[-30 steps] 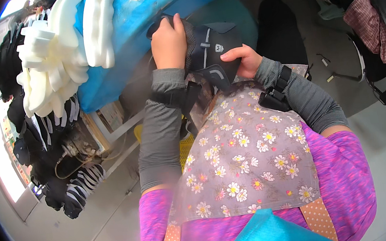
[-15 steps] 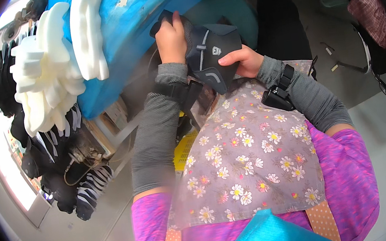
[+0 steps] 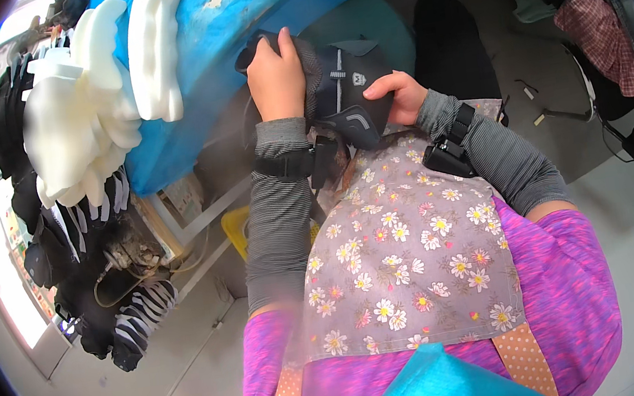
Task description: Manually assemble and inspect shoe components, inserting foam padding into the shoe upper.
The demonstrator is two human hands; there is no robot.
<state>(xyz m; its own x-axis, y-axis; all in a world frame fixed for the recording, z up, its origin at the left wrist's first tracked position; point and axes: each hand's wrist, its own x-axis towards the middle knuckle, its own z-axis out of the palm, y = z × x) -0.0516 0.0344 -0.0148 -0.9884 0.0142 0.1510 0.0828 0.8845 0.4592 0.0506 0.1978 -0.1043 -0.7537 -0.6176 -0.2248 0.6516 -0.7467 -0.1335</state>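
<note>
A dark navy and black sewn fabric piece (image 3: 350, 99) is held over my lap. It has a mesh side, a pale stripe, a small shield badge and curved pale lines at one corner; its exact kind is unclear. My left hand (image 3: 277, 82) grips its left end beside a dark, tube-like opening, fingers bent over the edge and partly hidden. At the right edge, my right hand (image 3: 400, 98) pinches the piece, the thumb lying on top and the other fingers underneath, out of sight.
White foam pieces (image 3: 71, 125) lie piled on the blue-covered table (image 3: 221, 31) at the upper left. Black items with white stripes (image 3: 141, 314) hang beside it. A yellow container (image 3: 236, 232) stands below. Another person's checked clothing (image 3: 598, 37) shows at the far right.
My left hand has lowered slightly and its fingers have shifted at the left end, where the dark opening shows wider. The right hand keeps its hold. The whole view has shifted a little.
</note>
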